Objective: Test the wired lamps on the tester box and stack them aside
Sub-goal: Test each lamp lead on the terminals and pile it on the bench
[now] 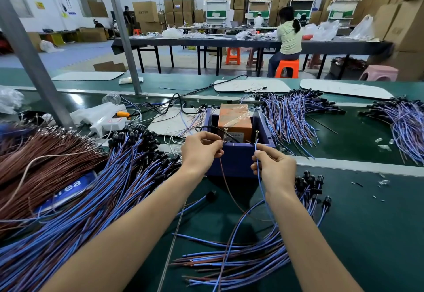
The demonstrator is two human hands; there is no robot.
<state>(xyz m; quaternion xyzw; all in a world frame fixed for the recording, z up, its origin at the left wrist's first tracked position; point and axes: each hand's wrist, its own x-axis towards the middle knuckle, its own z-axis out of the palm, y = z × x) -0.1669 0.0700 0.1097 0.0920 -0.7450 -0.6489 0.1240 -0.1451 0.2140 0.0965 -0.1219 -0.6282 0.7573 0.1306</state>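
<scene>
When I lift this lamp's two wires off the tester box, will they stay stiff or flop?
Probably floppy: the blue wire curves below the right hand, and the brown wire droops from the left hand. Likely light, since fingertip pinches hold them. They may snag on the loose wires lying beneath.

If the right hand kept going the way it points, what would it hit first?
Probably the box, by its right screw; the right hand looks close, though depth is unclear.

Left hand (202, 148) pinches brown wire (223, 172), right hand (273, 165) pinches blue wire (256, 146); both reach forward, fingers curled.
</scene>
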